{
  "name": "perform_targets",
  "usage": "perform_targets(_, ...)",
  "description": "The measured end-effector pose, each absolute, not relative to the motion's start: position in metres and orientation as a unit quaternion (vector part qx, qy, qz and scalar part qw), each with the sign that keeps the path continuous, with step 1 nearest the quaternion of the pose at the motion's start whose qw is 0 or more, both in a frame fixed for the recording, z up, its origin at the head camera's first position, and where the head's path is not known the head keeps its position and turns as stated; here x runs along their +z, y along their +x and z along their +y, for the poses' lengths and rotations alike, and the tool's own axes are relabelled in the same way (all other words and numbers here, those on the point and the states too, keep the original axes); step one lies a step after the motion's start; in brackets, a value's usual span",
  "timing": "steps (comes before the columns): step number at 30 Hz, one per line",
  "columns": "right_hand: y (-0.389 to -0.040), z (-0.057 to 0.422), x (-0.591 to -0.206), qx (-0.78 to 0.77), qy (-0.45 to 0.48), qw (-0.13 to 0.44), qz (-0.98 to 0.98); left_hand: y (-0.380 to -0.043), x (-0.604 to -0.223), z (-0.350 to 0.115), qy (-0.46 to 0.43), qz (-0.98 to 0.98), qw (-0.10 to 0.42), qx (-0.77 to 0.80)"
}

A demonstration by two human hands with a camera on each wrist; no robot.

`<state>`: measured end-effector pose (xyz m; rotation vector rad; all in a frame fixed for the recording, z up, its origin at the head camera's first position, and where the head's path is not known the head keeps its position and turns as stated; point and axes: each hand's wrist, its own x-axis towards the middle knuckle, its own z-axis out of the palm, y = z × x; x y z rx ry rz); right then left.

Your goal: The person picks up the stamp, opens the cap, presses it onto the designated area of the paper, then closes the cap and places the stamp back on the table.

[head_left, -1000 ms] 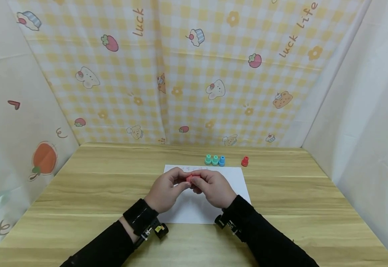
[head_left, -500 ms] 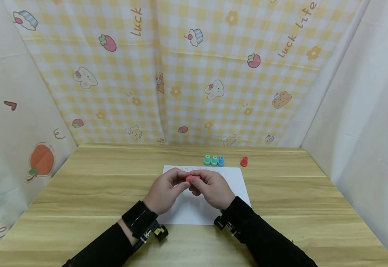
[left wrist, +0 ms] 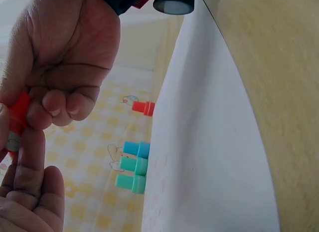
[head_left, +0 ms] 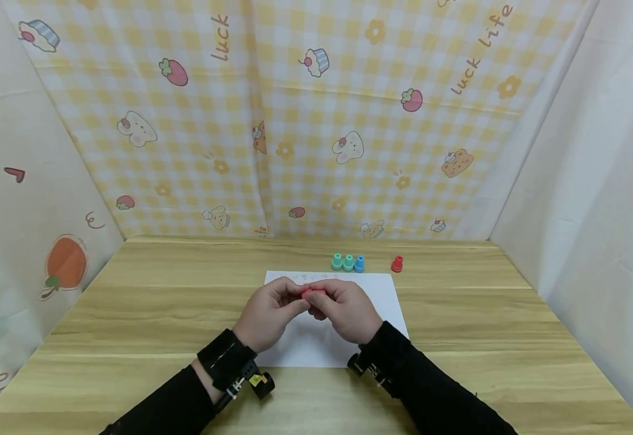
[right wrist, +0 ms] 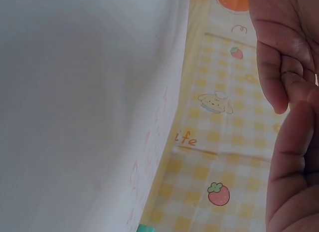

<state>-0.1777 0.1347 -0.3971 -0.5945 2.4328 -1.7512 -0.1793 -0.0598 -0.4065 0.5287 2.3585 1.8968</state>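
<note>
In the head view, both hands meet over a white sheet of paper (head_left: 308, 350). Between them is a small red stamp (head_left: 313, 293), mostly covered by fingers. My right hand (head_left: 351, 311) pinches it between thumb and fingers, the other fingers curled below. My left hand (head_left: 267, 313) pinches its other end with thumb and forefinger. The left wrist view shows more of the red stamp (left wrist: 19, 116), with a pale band near the left fingertips. In the right wrist view, the fingers hide it.
Two green stamps (head_left: 343, 263) and a blue stamp (head_left: 359, 264) stand in a row behind the paper. Another red stamp (head_left: 397, 264) stands apart to their right. Faint red marks (head_left: 316, 278) run along the paper's far edge. A checked cloth (head_left: 316, 151) hangs behind the table.
The head view has shifted slightly. Both hands keep their hold on the red stamp over the paper, and its visible part looks slightly turned between the fingers.
</note>
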Motion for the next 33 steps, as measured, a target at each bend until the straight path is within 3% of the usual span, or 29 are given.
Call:
perform_targets(9, -0.1771, 0.1342, -0.3990, -0.574, -0.198, 0.035, 0.794, -0.1789, -0.4071, -0.0598, 0.168, 0.751, 0.043, 0.637)
perform_targets(17, -0.1746, 0.1316, -0.4001, -0.578, -0.175, 0.039, 0.796, -0.1774, -0.4073, -0.0577, 0.196, 0.767, 0.015, 0.612)
perform_targets(33, -0.1702, 0.1293, -0.4003, -0.555, -0.217, -0.008, 0.803, -0.1760, -0.4057, -0.0591, 0.165, 0.747, 0.031, 0.643)
